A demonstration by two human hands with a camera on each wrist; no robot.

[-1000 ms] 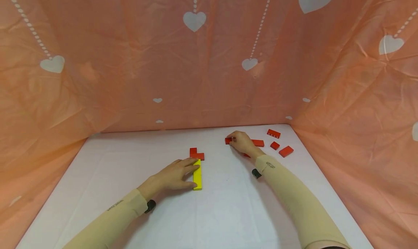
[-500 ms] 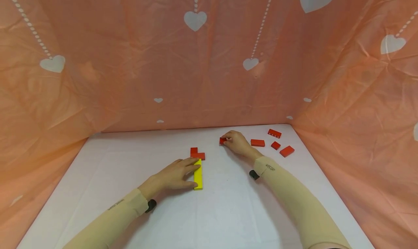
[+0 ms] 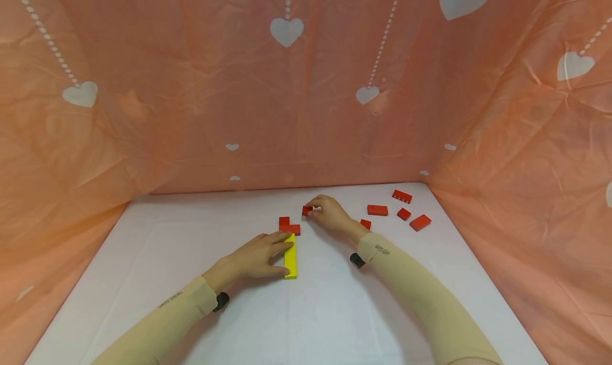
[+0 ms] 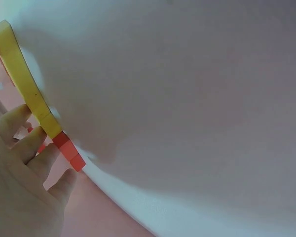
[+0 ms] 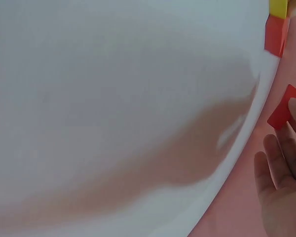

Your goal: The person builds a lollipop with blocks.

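**Pinch slip and bumped layout: main risks**

Small red block at 1 o'clock of the yellow bar; touching the table or lifted, can't tell. Right hand pinches it between thumb and fingertips, other fingers not gripping. Small hold, so a twist or slip looks possible.

L-shaped red group sits at the bar's 12 o'clock end, at the small block's 8 o'clock. A clumsy contact there could skew it, since nothing visible pins its far side.

Left hand lies at the bar's 9 o'clock, fingers spread, tips on the bar; uneven pressure could swing it.

Five loose red blocks lie toward 3 o'clock on the white table; one near the right wrist, so a sleeve could brush it.
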